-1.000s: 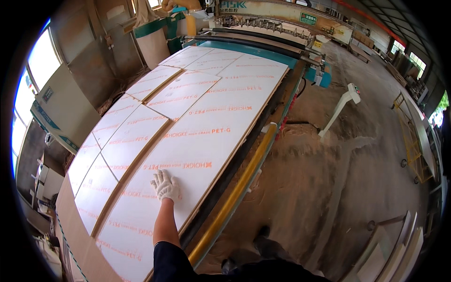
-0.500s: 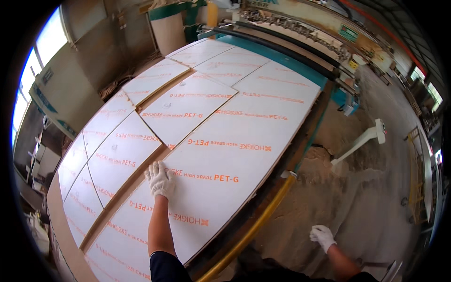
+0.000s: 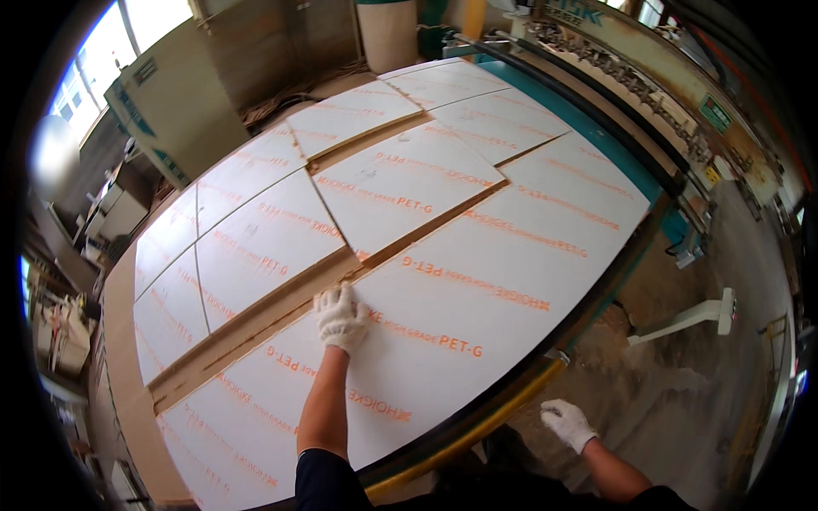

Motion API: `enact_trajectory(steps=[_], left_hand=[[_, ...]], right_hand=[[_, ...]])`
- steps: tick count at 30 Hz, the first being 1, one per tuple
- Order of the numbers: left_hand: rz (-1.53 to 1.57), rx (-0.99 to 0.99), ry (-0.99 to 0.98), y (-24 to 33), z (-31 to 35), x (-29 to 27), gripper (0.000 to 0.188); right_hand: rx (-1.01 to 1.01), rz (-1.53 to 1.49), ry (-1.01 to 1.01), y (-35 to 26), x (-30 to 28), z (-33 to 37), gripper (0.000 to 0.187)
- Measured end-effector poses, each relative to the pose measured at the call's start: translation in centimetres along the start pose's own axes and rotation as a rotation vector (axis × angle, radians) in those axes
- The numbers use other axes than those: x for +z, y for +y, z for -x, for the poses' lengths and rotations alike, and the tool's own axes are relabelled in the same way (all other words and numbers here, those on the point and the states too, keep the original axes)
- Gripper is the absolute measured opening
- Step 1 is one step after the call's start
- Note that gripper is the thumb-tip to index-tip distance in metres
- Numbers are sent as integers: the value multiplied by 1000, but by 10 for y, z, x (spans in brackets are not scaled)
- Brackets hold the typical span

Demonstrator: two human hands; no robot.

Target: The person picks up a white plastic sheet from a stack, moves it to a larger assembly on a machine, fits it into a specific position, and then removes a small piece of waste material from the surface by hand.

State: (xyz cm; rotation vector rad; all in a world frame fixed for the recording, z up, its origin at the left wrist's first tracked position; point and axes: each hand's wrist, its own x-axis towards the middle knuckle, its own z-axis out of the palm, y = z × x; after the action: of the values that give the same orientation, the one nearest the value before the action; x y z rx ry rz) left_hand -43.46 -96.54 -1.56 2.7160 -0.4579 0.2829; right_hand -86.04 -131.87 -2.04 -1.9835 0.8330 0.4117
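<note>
A long white film-covered panel [image 3: 477, 281] with orange print lies along the near right side of the stack. My left hand [image 3: 341, 318], in a white knit glove, rests on its inner edge with the fingers bent over into the gap. Brown board [image 3: 256, 332] shows in that gap, beside the other cut white panels [image 3: 264, 230]. My right hand [image 3: 568, 425], gloved too, hangs off to the right over the floor, away from the panels. Its fingers are curled loosely, with nothing seen in them.
A yellow rail [image 3: 477, 422] runs along the near side of the table. Past the far end stands a machine with black rollers [image 3: 596, 111] over a green bed. A pale post-mounted arm [image 3: 686, 319] rises at the right. A grey cabinet [image 3: 183, 106] stands at the back left.
The long panel has shifted toward me, widening the gap between it and the panels behind. My left hand's fingers are now more bent at its edge. The view has turned left.
</note>
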Motion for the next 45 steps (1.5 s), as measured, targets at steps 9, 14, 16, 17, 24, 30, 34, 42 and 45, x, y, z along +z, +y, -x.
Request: enact_trajectory(steps=[9,14,16,17,24,30,34,42,45], left_hand=[[9,-39,5,16,22,6,58],[-6,-264,-220,17,5,-4,69],[-1,-307,-195,22,2,2,76],[33,-334,-139,30,-2,6,78],[228,-494,-110,72,-65,3,82],[319,-534,36,66,-101,27,49],[465,-857,-77,41,-83,68,19],[479,-958,368,87,-121,54,58],[702,-1007,350,91,-118,34,59]], right_hand=[[-361,-10,78,-73,-58,-37,32],[-422,-22,195,-137,-120,-126,23],[-535,-34,193,-172,-142,-159,22],[-568,-56,203,-187,-151,-179,23],[-506,337,169,-294,-186,-346,44],[-550,599,201,-367,-162,-450,59],[-634,330,-30,-373,-132,-506,64],[-273,-339,-64,-310,-185,-648,64],[-221,-118,23,-352,-176,-570,73]])
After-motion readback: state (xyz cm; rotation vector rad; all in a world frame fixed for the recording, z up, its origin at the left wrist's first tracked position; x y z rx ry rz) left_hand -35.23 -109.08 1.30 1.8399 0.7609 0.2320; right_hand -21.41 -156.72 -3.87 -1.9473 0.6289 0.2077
